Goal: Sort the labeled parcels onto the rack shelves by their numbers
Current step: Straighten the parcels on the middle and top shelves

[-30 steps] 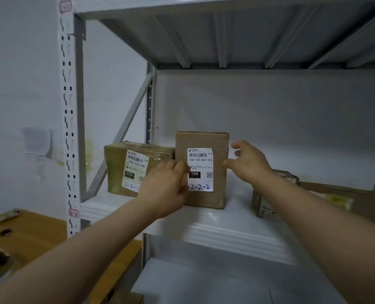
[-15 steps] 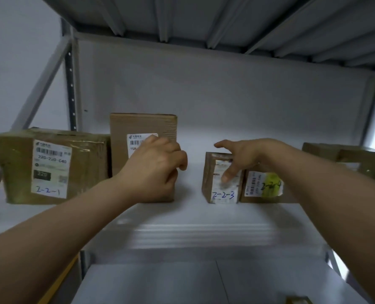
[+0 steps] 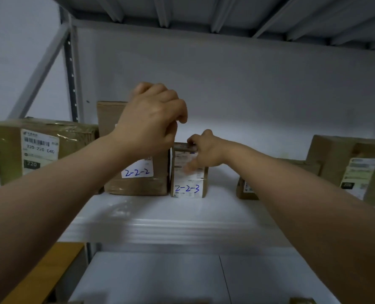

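Observation:
Three brown parcels stand in a row on the white rack shelf (image 3: 160, 227). At the left is the parcel marked 2-2-1 (image 3: 39, 150), then the taller parcel marked 2-2-2 (image 3: 138, 181), and close against its right side the small parcel marked 2-2-3 (image 3: 187, 189). My right hand (image 3: 206, 152) grips the 2-2-3 parcel, thumb on its top and fingers over its label. My left hand (image 3: 151, 119) is curled into a loose fist in front of the top of the 2-2-2 parcel and hides that part. I cannot tell whether it presses on the box.
Further right on the shelf a low parcel (image 3: 245, 191) is partly hidden by my right forearm, with a larger labelled parcel (image 3: 344, 163) beyond it. A lower shelf (image 3: 160, 277) lies below, and a wooden table (image 3: 44, 275) at lower left. The upper shelf's underside hangs close overhead.
My right hand has slid the 2-2-3 parcel left until it stands beside the 2-2-2 parcel. My left hand rose to the top of the 2-2-2 parcel. The view came closer.

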Motion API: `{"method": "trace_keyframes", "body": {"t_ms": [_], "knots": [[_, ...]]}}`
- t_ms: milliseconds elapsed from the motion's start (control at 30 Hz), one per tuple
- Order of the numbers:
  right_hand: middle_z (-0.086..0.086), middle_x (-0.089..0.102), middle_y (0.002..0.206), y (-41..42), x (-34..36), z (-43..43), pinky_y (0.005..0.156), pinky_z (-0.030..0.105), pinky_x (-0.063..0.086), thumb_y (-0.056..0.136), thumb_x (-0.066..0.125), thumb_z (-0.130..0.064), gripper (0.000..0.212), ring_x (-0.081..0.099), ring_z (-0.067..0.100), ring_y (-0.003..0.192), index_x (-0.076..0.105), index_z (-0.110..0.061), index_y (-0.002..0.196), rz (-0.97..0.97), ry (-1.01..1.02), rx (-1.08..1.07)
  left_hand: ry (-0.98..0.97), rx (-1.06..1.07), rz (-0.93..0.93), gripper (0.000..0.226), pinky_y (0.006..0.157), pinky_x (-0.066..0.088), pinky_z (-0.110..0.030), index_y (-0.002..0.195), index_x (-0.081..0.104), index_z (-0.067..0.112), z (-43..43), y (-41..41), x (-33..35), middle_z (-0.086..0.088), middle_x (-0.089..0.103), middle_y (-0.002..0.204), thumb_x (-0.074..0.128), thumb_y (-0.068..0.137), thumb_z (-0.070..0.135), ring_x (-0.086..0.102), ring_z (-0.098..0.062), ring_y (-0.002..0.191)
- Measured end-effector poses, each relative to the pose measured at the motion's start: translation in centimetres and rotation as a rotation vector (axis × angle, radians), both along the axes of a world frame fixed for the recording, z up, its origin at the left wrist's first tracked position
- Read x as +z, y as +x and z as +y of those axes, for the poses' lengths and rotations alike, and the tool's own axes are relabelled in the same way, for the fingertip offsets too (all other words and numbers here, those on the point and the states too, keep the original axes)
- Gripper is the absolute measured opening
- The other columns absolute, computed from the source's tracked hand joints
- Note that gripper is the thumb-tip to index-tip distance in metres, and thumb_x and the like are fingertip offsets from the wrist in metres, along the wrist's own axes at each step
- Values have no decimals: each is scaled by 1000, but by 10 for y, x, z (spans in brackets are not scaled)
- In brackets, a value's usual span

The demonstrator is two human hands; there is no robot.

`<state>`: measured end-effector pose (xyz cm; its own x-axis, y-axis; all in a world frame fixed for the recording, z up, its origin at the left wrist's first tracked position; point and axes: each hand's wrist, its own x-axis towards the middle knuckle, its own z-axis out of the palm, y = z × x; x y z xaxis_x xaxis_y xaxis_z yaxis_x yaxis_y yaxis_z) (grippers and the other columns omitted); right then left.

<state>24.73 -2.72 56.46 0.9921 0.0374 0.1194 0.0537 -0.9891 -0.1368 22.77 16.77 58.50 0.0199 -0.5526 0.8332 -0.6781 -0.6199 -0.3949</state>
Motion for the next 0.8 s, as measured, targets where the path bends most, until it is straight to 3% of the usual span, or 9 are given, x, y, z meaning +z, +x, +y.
{"method": "trace_keyframes", "body": {"t_ms": [133,267,333,467,567,700,800], "knots": [[8,28,138,8,-4,6,102,39,47,73,80,-56,94,52,30,118,36,-20,147,-10,-5,6,-2,20,-12,22,84,33,-39,84,68,15,4,2,0,-1,66,82,51,71,8,58,-27,84],[8,23,151,4,-3,-5,111,42,41,71,80,-58,109,41,30,135,21,-26,156,5,52,30,11,-1,17,24,84,34,-39,84,68,14,0,0,-3,-1,66,81,47,73,11,58,-26,83],[4,23,157,-9,6,-18,113,41,36,73,81,-54,105,35,28,141,21,-31,157,-15,88,32,40,-27,42,27,81,36,-39,84,69,14,-10,-2,-5,-1,66,81,45,73,12,58,-27,81],[-6,33,157,-48,28,-72,108,39,36,76,81,-49,88,39,23,139,34,-42,150,31,33,-110,114,-68,116,27,76,34,-34,86,70,17,-48,-4,-14,1,66,81,46,73,15,58,-25,81],[-4,43,150,-77,32,-115,108,39,36,82,79,-39,74,44,23,135,43,-35,146,31,-16,-213,169,-46,256,32,89,38,-37,106,69,21,-94,-6,-23,1,67,102,50,80,17,57,-23,100],[-2,61,133,-109,29,-171,94,26,41,90,72,-23,39,55,16,123,65,-22,128,-220,119,-230,239,-14,412,34,100,30,-38,122,61,29,-164,-13,-31,4,60,121,53,89,31,48,-19,117],[-2,69,117,-131,31,-212,96,28,48,94,66,-14,19,62,14,112,73,-18,111,-478,219,-245,273,-28,464,35,102,29,-41,126,58,31,-209,-22,-29,3,58,123,53,91,38,46,-20,120]]}}
